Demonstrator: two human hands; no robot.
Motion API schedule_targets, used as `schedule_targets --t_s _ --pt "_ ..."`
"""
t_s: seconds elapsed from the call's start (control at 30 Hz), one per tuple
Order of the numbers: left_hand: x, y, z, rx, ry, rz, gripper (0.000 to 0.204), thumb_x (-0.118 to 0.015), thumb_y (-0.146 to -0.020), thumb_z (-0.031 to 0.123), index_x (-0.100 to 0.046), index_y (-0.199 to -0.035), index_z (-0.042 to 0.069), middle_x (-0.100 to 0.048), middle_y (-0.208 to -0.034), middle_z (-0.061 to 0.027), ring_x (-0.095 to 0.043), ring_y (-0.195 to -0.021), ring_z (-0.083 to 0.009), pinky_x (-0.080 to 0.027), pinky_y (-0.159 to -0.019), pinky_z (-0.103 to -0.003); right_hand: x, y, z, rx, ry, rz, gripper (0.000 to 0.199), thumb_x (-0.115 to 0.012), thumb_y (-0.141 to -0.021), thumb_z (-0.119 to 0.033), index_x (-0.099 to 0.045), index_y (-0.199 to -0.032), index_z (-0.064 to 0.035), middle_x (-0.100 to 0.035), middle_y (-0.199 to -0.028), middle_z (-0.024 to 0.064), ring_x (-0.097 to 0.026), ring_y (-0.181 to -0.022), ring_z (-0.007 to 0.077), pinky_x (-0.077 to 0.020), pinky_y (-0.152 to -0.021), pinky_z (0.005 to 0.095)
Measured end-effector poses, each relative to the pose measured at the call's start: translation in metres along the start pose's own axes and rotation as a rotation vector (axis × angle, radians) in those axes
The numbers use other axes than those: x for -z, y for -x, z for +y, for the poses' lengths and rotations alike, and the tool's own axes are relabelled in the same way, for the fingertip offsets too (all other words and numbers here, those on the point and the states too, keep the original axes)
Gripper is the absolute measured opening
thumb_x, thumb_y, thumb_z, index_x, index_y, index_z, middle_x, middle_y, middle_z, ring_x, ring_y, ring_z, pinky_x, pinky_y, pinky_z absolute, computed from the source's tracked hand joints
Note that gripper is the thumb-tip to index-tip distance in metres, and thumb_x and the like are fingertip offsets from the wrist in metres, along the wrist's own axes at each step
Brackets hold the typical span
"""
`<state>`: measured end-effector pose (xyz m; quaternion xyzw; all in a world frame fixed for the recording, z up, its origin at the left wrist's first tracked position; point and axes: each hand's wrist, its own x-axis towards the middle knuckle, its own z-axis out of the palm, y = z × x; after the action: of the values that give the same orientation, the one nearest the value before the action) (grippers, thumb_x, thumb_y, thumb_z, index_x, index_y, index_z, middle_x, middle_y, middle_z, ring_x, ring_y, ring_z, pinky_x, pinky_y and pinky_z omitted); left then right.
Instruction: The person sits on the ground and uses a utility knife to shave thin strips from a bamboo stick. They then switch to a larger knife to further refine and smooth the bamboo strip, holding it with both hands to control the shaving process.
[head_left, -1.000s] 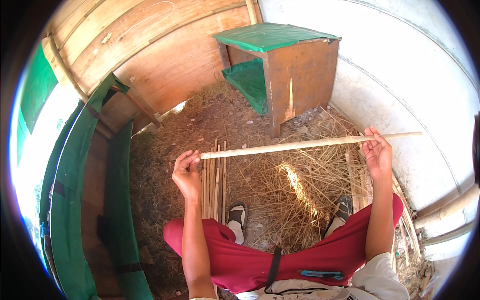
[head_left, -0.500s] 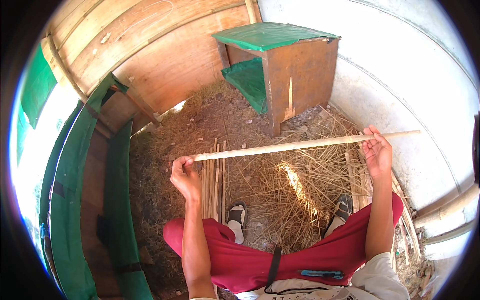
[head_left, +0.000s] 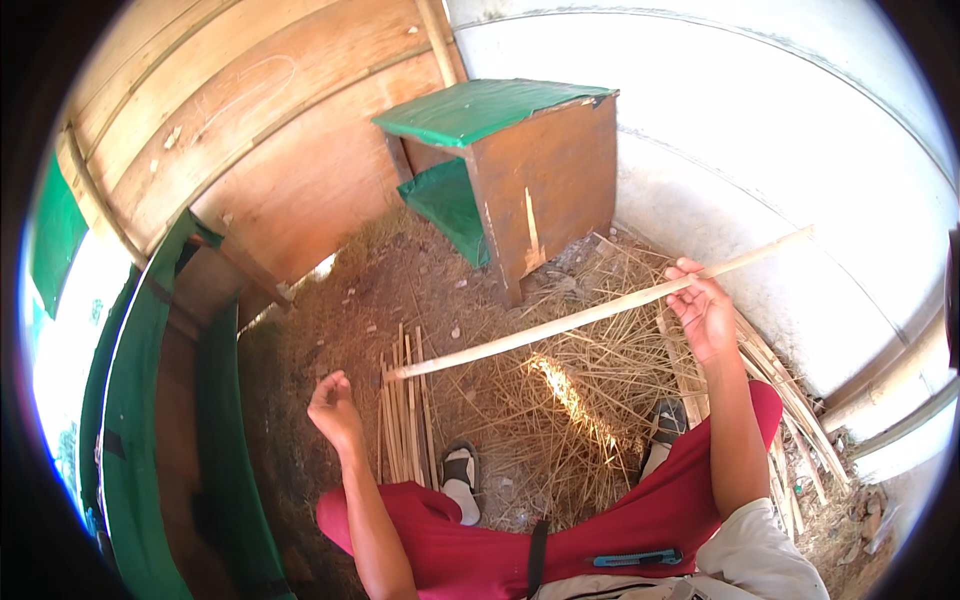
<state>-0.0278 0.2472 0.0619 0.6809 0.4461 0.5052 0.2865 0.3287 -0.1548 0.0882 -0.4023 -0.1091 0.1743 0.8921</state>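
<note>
A long pale bamboo strip (head_left: 560,326) slants across in front of me, its right end higher than its left. Near its right end, my right hand (head_left: 703,310) pinches it between thumb and fingers, the other fingers loosely spread. Its left end hangs free above a bundle of thin bamboo strips (head_left: 404,425) on the ground. My left hand (head_left: 335,408) is apart from that end, fingers curled together and nothing visible in them. A blue utility knife (head_left: 637,558) rests on my lap.
Loose straw-like shavings (head_left: 560,400) cover the ground between my feet. More long strips (head_left: 790,400) lie beyond my right knee. A wooden cabinet with a green cover (head_left: 550,185) stands ahead by a white wall (head_left: 740,130). Green-covered shelving (head_left: 135,430) is at left.
My left hand has let go of the bamboo strip and moved down and left. The strip now tilts more, its left end lower. The view has shifted slightly.
</note>
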Motion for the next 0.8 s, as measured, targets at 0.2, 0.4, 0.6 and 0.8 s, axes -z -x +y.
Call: schedule_targets --t_s 0.2,0.4,0.6,0.8 --pt "-0.030 0.036 0.027 -0.337 -0.210 -0.114 0.011 -0.071 -0.088 0.006 -0.071 -0.088 -0.005 -0.065 -0.066 -0.0114 -0.058 -0.058 -0.0210 -0.046 -0.054 -0.035 0.002 -0.004 0.002 0.084 0.087 -0.099 0.027 -0.052 -0.095 -0.004 -0.060 -0.119 0.0043 -0.068 -0.113 0.0205 -0.066 -0.105 0.0230 -0.0574 -0.084 0.0331" --pt "-0.042 0.049 0.054 -0.230 -0.500 -0.238 0.046 -0.077 -0.082 0.044 -0.067 -0.071 0.000 -0.052 -0.048 -0.0040 -0.048 -0.045 -0.0197 -0.043 -0.053 -0.038 -0.007 -0.008 0.000 0.096 0.244 -0.142 0.028 -0.059 -0.097 -0.009 -0.063 -0.124 -0.0034 -0.069 -0.115 0.0148 -0.066 -0.100 0.0189 -0.0565 -0.085 0.0317" --pt "-0.064 0.058 0.166 -0.399 -0.052 -0.672 0.050 -0.075 -0.085 0.033 -0.061 -0.120 0.001 -0.066 -0.100 -0.0124 -0.062 -0.100 -0.0239 -0.050 -0.086 -0.041 -0.021 -0.005 0.017 0.177 0.552 -0.291 0.028 -0.062 -0.096 -0.008 -0.066 -0.123 -0.0059 -0.067 -0.113 0.0083 -0.065 -0.093 0.0139 -0.0571 -0.081 0.0286" --pt "-0.116 0.068 0.320 -0.502 0.353 -0.904 0.060 -0.074 -0.085 0.032 -0.052 -0.131 0.000 -0.062 -0.120 -0.0130 -0.057 -0.114 -0.0224 -0.046 -0.098 -0.039 -0.043 0.008 0.034 0.233 0.578 -0.445 0.029 -0.063 -0.093 -0.001 -0.067 -0.121 -0.0055 -0.068 -0.105 0.0062 -0.066 -0.095 0.0129 -0.0569 -0.085 0.0252"
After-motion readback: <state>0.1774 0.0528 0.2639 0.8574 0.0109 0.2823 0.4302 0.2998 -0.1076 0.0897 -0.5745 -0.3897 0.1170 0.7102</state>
